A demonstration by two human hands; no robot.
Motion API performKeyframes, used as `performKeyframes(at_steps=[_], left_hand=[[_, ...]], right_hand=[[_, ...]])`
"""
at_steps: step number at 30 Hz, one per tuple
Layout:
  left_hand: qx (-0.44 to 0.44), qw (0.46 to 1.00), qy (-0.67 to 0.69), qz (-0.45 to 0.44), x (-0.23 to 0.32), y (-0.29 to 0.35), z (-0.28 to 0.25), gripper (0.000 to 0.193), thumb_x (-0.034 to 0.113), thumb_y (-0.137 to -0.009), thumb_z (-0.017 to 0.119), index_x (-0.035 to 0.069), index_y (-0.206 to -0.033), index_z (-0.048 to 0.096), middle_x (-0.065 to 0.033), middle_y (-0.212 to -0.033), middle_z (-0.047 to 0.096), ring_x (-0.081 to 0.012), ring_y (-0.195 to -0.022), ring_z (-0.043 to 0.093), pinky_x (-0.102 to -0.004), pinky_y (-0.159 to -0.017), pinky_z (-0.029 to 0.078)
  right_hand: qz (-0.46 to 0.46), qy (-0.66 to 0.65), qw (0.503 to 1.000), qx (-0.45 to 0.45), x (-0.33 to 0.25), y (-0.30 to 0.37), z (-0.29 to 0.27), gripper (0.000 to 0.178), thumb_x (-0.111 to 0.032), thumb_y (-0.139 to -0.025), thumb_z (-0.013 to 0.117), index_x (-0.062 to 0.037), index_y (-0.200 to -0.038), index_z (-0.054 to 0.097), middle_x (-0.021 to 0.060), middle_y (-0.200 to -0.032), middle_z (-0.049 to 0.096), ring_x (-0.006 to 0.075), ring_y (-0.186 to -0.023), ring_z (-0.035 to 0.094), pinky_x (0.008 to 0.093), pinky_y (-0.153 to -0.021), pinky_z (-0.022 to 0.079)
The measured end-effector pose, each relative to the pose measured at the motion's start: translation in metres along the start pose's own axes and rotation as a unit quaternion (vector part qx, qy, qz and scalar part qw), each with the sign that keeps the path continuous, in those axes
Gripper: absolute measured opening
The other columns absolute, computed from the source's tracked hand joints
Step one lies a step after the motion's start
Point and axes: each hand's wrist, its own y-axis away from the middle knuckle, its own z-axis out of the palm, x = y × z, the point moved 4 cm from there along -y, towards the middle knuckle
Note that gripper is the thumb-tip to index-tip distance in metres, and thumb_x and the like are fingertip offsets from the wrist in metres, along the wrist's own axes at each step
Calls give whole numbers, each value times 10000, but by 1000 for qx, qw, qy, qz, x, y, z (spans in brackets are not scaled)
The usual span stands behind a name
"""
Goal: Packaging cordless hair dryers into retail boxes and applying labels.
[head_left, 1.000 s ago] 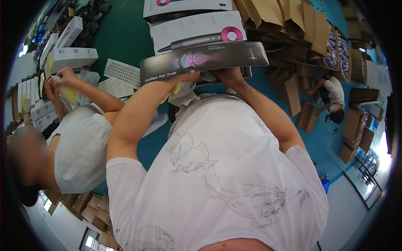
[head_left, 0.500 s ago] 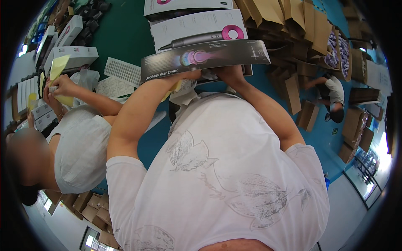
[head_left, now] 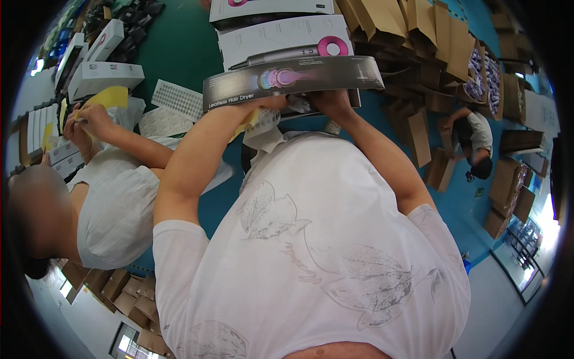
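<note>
A long, dark box lid or side panel [head_left: 233, 90] with a printed pink-violet picture is tilted across the space in front of me. My left hand [head_left: 273, 103] is below its near edge, and my right hand [head_left: 332, 102] is a little further right. The panel and shadow hide the fingers of both. Between them shows a pale, crumpled piece [head_left: 297, 105], perhaps plastic. Beneath my left wrist hangs a whitish sheet with round marks [head_left: 262, 128], its edge yellow. Directly behind the panel lies a white box [head_left: 269, 39] picturing a grey and pink hair dryer.
Sticker sheets [head_left: 177, 99] lie on the green table [head_left: 179, 36] at left. There, a co-worker [head_left: 119, 209] handles yellow sheets [head_left: 112, 97] near white boxes [head_left: 104, 78]. Brown cartons [head_left: 379, 24] crowd the far right, where another person [head_left: 478, 140] bends over.
The dark panel and my hands have barely shifted. At left, the co-worker's hands and yellow sheet have moved slightly. The person at right now has an arm at a brown carton.
</note>
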Motion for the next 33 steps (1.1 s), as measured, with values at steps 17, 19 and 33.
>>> performKeyframes(at_steps=[17,19,33], left_hand=[[-61,954,259,-136,-1,28,-25,591,439,-897,698,223,-1427,550,-122,-1075,664,-233,-961,611,-336,-889,485],[-46,942,255,-211,7,53,-53,573,383,-897,724,171,-1408,573,-139,-1052,680,-214,-893,610,-329,-854,493],[402,790,424,-186,-31,135,-13,252,106,-857,731,-13,-1079,720,-102,-1140,608,-156,-890,648,-284,-796,519]], right_hand=[[78,128,977,-150,-29,15,1,327,-300,-819,763,-94,-1064,695,112,-984,700,325,-922,676,418,-776,552],[-37,52,995,-80,-31,13,7,294,-257,-819,763,-96,-1056,692,127,-986,700,318,-909,681,428,-774,550],[-85,104,991,-24,18,22,-24,136,-139,-841,702,-138,-975,723,150,-921,700,359,-830,668,447,-743,546]])
